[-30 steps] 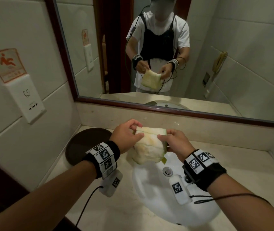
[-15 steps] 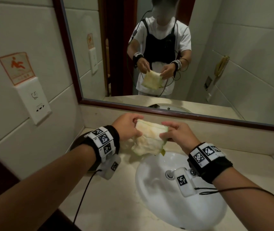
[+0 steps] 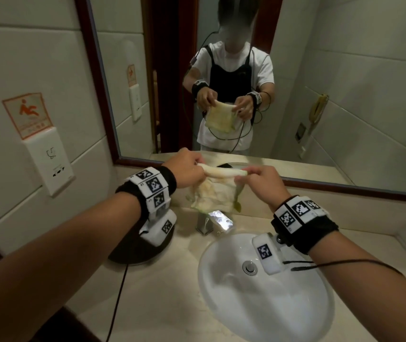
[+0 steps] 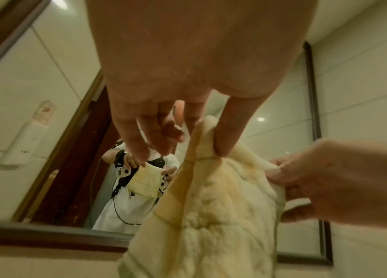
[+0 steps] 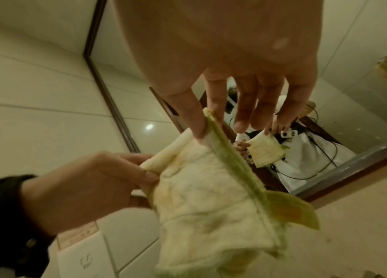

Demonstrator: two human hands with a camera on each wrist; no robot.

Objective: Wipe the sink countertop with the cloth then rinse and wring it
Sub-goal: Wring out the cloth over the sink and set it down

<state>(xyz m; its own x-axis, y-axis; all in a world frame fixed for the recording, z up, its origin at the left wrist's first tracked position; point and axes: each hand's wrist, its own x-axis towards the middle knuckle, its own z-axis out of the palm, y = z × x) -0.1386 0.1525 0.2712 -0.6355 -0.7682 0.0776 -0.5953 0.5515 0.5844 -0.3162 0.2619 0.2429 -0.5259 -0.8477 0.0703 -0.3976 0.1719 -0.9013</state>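
A pale yellow cloth [image 3: 215, 191] with a green edge hangs folded in the air above the chrome faucet [image 3: 213, 222], in front of the mirror. My left hand [image 3: 189, 169] pinches its upper left corner between thumb and fingers. My right hand [image 3: 261, 178] pinches the upper right corner. In the left wrist view the cloth [image 4: 211, 216] hangs below my left hand [image 4: 202, 135], with my right hand [image 4: 344, 180] at the right. The right wrist view shows the cloth [image 5: 211, 203], its green hem under my right hand [image 5: 208, 124], and my left hand [image 5: 88, 184]. The white sink basin [image 3: 258, 307] lies below.
The beige countertop [image 3: 147, 299] surrounds the basin. A dark round tray [image 3: 135, 250] sits at the back left under my left wrist. A framed mirror [image 3: 345, 95] covers the back wall. A wall socket panel [image 3: 49, 159] and warning sign are on the left wall.
Both hands have lifted the cloth higher, towards the mirror, and spread its top edge out; the faucet below it has come into sight.
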